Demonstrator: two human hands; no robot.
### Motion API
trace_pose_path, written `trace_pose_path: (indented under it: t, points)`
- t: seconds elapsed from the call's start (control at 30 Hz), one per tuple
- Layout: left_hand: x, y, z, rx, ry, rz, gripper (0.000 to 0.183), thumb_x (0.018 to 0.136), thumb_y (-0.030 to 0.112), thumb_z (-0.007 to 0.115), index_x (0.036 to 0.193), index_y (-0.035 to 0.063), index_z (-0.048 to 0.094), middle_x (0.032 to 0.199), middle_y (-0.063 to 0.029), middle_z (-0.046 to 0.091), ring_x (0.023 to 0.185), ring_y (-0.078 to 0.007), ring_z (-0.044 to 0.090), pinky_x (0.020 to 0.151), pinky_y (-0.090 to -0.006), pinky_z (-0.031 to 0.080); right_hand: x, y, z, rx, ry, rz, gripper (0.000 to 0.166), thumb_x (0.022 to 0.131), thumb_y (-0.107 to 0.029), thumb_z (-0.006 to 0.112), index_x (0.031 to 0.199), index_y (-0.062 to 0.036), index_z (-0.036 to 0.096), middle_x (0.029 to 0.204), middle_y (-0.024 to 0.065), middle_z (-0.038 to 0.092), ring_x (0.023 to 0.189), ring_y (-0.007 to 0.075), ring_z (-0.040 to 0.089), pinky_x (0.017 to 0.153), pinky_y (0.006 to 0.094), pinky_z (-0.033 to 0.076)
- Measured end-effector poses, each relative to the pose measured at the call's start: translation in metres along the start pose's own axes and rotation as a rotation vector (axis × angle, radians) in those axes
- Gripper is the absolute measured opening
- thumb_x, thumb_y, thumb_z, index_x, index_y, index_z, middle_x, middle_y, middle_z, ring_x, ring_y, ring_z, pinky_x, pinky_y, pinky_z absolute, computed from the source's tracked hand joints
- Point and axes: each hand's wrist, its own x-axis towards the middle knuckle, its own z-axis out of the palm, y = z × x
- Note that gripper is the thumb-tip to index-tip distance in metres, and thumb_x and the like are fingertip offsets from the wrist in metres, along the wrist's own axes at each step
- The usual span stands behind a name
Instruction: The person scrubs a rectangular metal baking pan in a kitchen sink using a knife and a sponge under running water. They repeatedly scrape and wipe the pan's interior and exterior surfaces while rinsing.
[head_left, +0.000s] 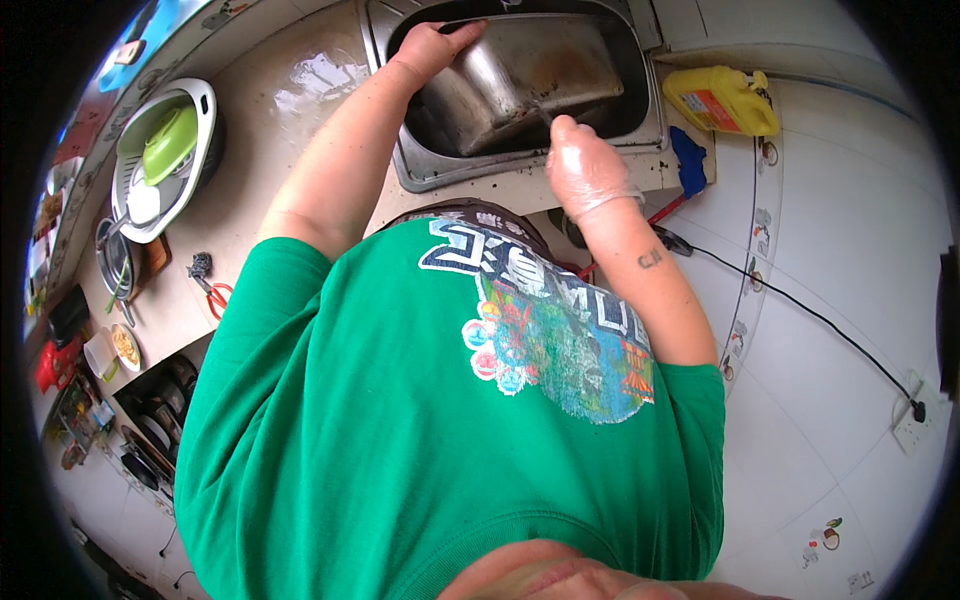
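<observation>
A large metal box-shaped pan or housing (525, 67), stained brown and greasy, rests tilted in the stainless steel sink (412, 176). My bare left hand (439, 49) grips its upper left edge, thumb along the rim. In a clear plastic glove, my right hand (586, 166) is closed around a thin tool (541, 114), whose tip meets the near edge of the metal piece; the tool's kind cannot be told. Dark crumbs of grime lie on the piece and along the sink's front rim.
A yellow plastic jug (720, 101) and a blue cloth or glove (688, 161) are right of the sink. Water pools on the counter (315, 82) at left. Further left are a white colander (204, 112) with a green bowl (171, 142), a metal pan (114, 259) and red-handled scissors (217, 298).
</observation>
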Motion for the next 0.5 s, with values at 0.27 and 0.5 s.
trace_pose_path:
  t: [0.27, 0.5]
  points:
    - [-0.003, -0.005, 0.004, -0.006, 0.009, 0.091, 0.048, 0.081, 0.051, 0.068, 0.106, 0.0103, 0.071, 0.090, -0.0057, 0.069, 0.083, -0.0176, 0.062, 0.082, -0.0286, 0.047, 0.001, -0.003, 0.000, 0.022, 0.013, -0.014, 0.013, 0.083, -0.011, 0.055, 0.090, -0.0010, 0.053, 0.086, 0.0263, 0.062, 0.081, 0.0445, 0.062, 0.072, 0.0498, 0.051]
    - [-0.003, -0.002, 0.005, -0.029, 0.036, 0.108, 0.051, 0.080, 0.054, 0.068, 0.108, 0.0105, 0.071, 0.089, -0.0060, 0.069, 0.083, -0.0175, 0.062, 0.080, -0.0290, 0.047, 0.006, 0.004, 0.000, 0.012, 0.027, 0.020, 0.012, 0.082, -0.010, 0.055, 0.088, -0.0011, 0.053, 0.084, 0.0260, 0.062, 0.079, 0.0446, 0.061, 0.071, 0.0496, 0.051]
